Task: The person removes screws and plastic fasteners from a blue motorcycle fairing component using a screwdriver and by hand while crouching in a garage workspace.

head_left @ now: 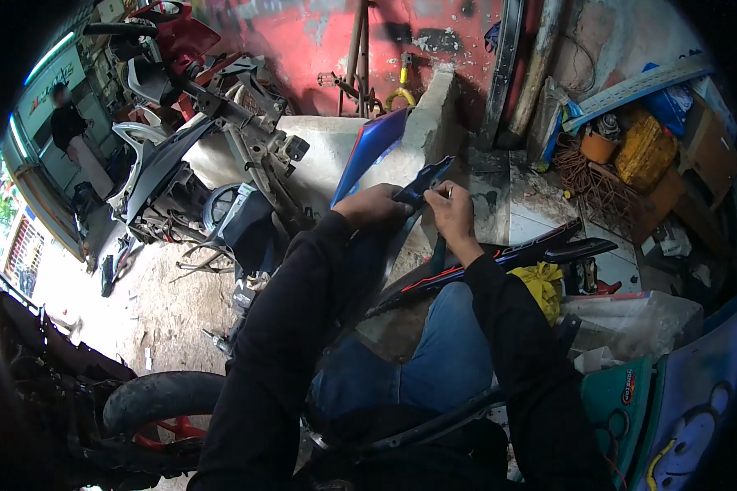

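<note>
In front of me, my left hand (pixel 377 207) is closed round a dark plastic motorcycle fairing panel (pixel 424 178), whose narrow upper end points up and to the right. My right hand (pixel 453 214) pinches at the panel's right edge; whatever sits between its fingertips is too small to make out. Just beyond the left hand rises a glossy blue fairing piece (pixel 373 147) with a red line; I cannot tell whether it joins the held panel. Another dark fairing panel (pixel 499 260), striped red and blue, lies below the right hand, beside my knee.
A stripped motorcycle frame (pixel 254 164) stands to the left, with a tyre (pixel 164 401) nearer me. Right of my arm are a yellow bag (pixel 540 288) and a green panel (pixel 618 401). Piled clutter includes a yellow container (pixel 647 151). A person (pixel 78 135) stands far left.
</note>
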Demonstrator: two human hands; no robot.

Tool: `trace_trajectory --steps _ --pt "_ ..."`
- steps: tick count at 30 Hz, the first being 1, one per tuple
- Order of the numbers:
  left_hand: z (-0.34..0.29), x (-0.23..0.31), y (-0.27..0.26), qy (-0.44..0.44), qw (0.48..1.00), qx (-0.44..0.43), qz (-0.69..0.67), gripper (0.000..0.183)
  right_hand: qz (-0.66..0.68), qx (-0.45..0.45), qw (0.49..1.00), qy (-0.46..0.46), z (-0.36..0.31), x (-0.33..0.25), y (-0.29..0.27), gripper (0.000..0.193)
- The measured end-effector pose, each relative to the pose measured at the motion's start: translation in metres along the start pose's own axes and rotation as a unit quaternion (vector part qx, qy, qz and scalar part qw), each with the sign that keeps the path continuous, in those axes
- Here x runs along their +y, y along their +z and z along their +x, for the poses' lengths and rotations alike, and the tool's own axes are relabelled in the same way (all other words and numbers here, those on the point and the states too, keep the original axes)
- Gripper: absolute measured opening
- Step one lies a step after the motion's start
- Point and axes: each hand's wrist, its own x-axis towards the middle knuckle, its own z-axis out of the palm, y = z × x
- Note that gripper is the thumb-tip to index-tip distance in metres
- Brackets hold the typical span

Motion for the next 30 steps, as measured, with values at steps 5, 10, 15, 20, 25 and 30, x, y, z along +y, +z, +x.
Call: trace_trajectory --steps 5,10,15,20,25,30 --pt "0.002 0.005 0.009 -0.013 1.000 0.012 0.003 0.034 0.010 0.006 1.000 0.003 -0.005 0.010 -0.005 0.022" --pt "0.012 -0.011 0.006 -0.007 0.996 0.083 -0.019 0.039 0.019 0.010 0.999 0.038 -0.008 0.015 -0.020 0.024" --pt "0.016 -0.008 -0.010 -0.028 0.998 0.031 0.055 0.044 0.006 -0.048 0.995 0.083 -0.011 0.020 -0.021 0.022" --pt "0.017 -0.008 -0.004 0.029 0.986 0.118 0.118 0.049 -0.034 -0.044 0.998 0.034 0.010 0.019 -0.029 0.024" --pt "0.017 -0.026 0.001 0.016 0.973 0.149 0.178 0.048 -0.247 -0.014 0.965 -0.091 -0.009 -0.022 -0.010 0.020" --pt "0.021 -0.019 0.005 0.015 0.963 0.147 0.226 0.048 -0.349 -0.106 0.919 -0.150 -0.009 -0.047 -0.020 0.016"
